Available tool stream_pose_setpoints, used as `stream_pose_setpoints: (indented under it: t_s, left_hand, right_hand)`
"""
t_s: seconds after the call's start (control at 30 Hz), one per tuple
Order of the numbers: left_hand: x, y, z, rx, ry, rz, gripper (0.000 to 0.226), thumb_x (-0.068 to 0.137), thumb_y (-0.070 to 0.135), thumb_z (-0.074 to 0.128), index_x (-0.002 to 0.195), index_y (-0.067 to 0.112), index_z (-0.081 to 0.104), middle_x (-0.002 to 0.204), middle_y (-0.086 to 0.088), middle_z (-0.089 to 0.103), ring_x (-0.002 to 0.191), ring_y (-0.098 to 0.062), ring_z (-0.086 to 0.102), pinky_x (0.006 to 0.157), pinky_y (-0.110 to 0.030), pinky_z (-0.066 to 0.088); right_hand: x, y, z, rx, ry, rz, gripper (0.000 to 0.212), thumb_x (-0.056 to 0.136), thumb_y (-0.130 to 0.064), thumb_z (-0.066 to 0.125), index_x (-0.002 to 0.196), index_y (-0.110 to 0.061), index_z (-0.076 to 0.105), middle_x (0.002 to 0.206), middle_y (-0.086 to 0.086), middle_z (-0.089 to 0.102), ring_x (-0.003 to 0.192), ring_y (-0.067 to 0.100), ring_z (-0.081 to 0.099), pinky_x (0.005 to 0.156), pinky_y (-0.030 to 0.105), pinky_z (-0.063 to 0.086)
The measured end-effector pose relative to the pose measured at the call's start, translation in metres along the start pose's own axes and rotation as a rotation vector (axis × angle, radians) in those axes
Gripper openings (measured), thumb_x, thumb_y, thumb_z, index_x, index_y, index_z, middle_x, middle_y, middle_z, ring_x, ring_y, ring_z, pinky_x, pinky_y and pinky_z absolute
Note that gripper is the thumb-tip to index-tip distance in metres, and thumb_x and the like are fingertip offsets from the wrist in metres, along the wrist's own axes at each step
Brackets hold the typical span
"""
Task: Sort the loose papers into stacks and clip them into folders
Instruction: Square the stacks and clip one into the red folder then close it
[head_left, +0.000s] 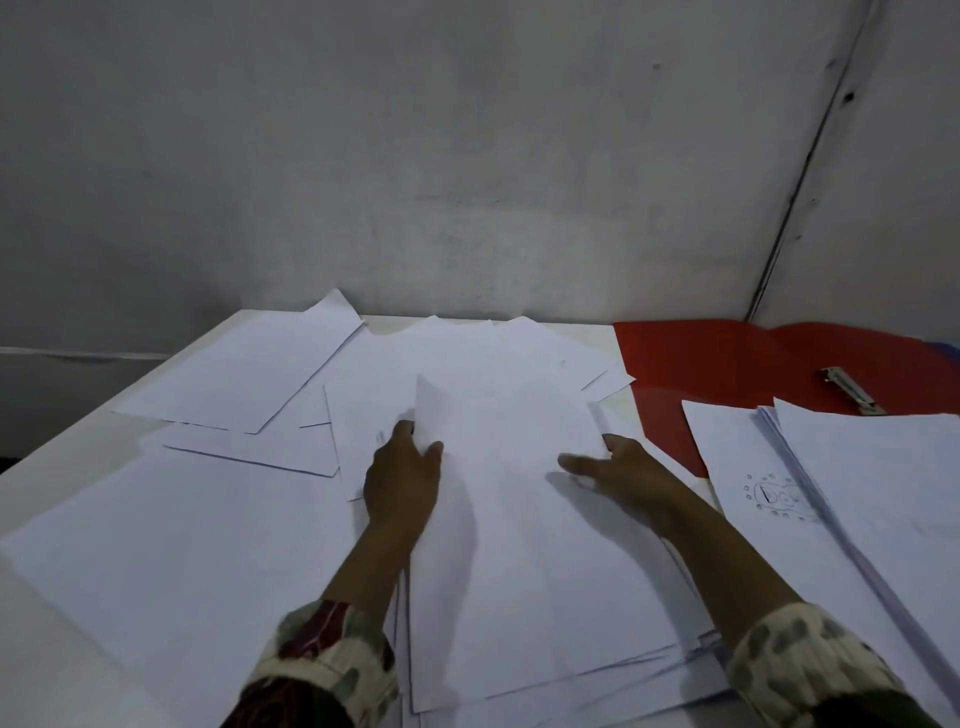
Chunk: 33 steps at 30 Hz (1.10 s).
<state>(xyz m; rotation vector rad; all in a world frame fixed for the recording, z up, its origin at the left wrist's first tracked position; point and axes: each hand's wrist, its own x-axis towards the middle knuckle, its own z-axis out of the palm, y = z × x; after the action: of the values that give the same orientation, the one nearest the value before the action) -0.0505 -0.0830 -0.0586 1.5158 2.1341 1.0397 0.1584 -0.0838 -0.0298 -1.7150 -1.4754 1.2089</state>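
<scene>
Plainly, the white table (62, 649) is almost buried under loose white paper, pushed up against a grey wall (467, 156). Scattered sheets (239, 369) lie at odd angles across the far left and far middle, most with their long sides slanting away to the right. Nearest the person sits the main stack (530, 571), its long axis running from near to far and leaning a little to the left, the near edges fanned out untidily. On the right a second pile (883, 519) is tilted the other way, and a sheet sticking out from under it shows a small pen doodle (782, 493). Behind that pile an open red folder (727, 364) lies flat at the far right, its metal clip (852, 397) lying slantwise on it. The left hand (402, 478) grips the left edge of the stack's top sheet, thumb on top, with that sheet's far corner lifted off the pile. The right hand (621, 470) pinches the right edge of the same sheet, thumb stretched across the paper. Both wrists wear patterned sleeves (327, 660).
</scene>
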Motion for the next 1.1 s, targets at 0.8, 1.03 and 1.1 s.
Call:
stream_pose_setpoints:
  t_s: [0.8,1.03,1.1]
  left_hand:
    - [0.001,-0.054,-0.026,0.738,-0.261,0.52,0.041,0.073,0.028,0.034,0.079,0.026,0.075,0.1,0.002,0.074,0.088,-0.012,0.071,0.065,-0.038,0.056]
    - [0.019,-0.037,-0.043,0.647,0.071,0.451,0.026,0.061,-0.002,0.055,0.066,0.015,0.073,0.057,-0.003,0.069,0.04,-0.02,0.061,0.04,-0.019,0.045]
    - [0.016,-0.028,-0.05,0.59,0.075,0.352,0.035,0.082,-0.006,0.049,0.095,0.015,0.073,0.088,-0.008,0.074,0.07,-0.026,0.07,0.06,-0.025,0.051]
  right_hand:
    - [-0.012,0.039,-0.033,0.279,0.512,0.067,0.038,0.086,0.005,0.05,0.124,-0.001,0.049,0.12,0.017,0.057,0.091,0.022,0.046,0.079,0.031,0.038]
    - [-0.013,0.04,-0.037,0.389,0.6,0.09,0.041,0.087,0.005,0.048,0.128,0.0,0.045,0.128,0.016,0.054,0.115,0.033,0.049,0.083,0.03,0.036]
    - [-0.011,0.041,-0.036,0.382,0.59,0.095,0.042,0.087,0.006,0.048,0.128,-0.001,0.046,0.128,0.016,0.054,0.113,0.031,0.05,0.084,0.029,0.036]
